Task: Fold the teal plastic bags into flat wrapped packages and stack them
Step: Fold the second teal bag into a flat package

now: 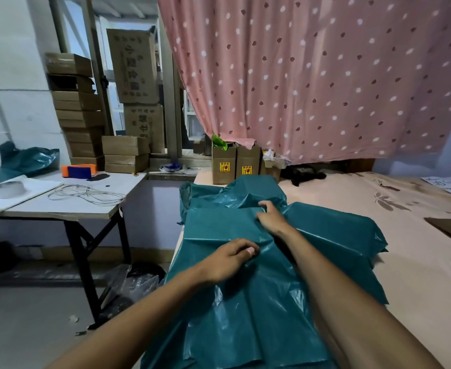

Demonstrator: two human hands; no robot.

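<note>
On the pink bedsheet (352, 198): teal plastic bags (245, 302) lie loose and overlapping, mostly unfolded.
Left hand (227, 262): fingers curled, pinching a crease in the top bag.
Right hand (271, 218): fingers bent, gripping a fold further off.
Progress: early, by my reading; no finished package or stack visible.
Cardboard boxes (236, 163): upright by the curtain; one holds something green, other contents unclear.

Teal bags (259, 275) cover the bed's left edge, open bedspread (378, 198) to the right, small cartons (236, 165) and curtain (312, 75) blocking the far end, floor gap before the side worktop (86, 206).
</note>
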